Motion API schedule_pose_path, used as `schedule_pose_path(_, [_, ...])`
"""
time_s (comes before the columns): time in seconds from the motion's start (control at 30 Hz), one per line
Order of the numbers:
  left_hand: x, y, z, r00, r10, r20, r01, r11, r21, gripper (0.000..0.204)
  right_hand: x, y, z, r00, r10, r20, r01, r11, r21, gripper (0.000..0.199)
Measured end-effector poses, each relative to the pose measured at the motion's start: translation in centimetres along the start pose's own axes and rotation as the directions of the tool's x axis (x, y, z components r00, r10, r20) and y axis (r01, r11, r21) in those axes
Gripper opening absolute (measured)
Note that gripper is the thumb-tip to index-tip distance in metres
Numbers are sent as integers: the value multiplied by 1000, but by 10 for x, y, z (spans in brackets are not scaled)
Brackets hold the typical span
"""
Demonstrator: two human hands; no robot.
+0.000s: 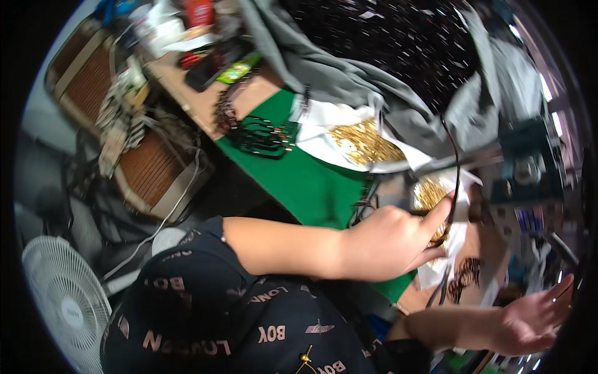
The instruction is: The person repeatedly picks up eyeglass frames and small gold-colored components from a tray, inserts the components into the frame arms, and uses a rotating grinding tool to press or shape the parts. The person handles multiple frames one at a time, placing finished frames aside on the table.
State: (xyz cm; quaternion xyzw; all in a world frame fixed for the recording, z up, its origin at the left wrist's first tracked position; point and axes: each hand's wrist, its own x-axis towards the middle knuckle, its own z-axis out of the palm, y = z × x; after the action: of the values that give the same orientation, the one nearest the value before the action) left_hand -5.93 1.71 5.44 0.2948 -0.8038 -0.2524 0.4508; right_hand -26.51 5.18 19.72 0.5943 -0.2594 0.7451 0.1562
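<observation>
My left hand (392, 243) reaches across the bench, its thumb and index finger closed on a thin dark cord (458, 162). The cord bows upward from the fingers toward the black heap. Just beyond these fingers lies a pile of small gold metal pieces (430, 193) on white sheeting. At the lower right, my right hand (536, 318) is open, palm up with fingers apart, and nothing shows in it. A teal machine (529, 162) stands beyond both hands. A few dark cords (464, 280) lie on the bench between my hands.
A larger gold pile (367, 140) rests on white sheeting over the green mat (311, 193). Bundled black cords (261, 134) and a phone (208, 71) lie left. Grey cloth (349, 71) holds a glittering black heap (386, 43). A fan (71, 311) and chair (149, 174) stand left.
</observation>
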Motion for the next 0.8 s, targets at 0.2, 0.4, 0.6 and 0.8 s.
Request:
schedule_pose_path(0.2, [-75, -24, -101, 833, -536, 136, 473, 818, 326, 45, -95, 24, -35, 939, 245, 242, -226, 969, -103, 35])
schedule_pose_path(0.4, [-69, -58, -141, 773, -628, 86, 587, 760, 278, 40, -142, 1, -6, 864, 352, 359, -279, 930, -239, 28])
schedule_pose_path(0.6, [-76, -33, -128, 710, -680, 183, 659, 733, 169, 40, -152, -11, 7, 834, 397, 384, -292, 907, -303, 25])
schedule_pose_path(0.8, [-78, -73, -138, 860, -496, 121, 404, 807, 431, 27, -162, -20, 19, 734, 516, 441, -458, 856, -240, 26])
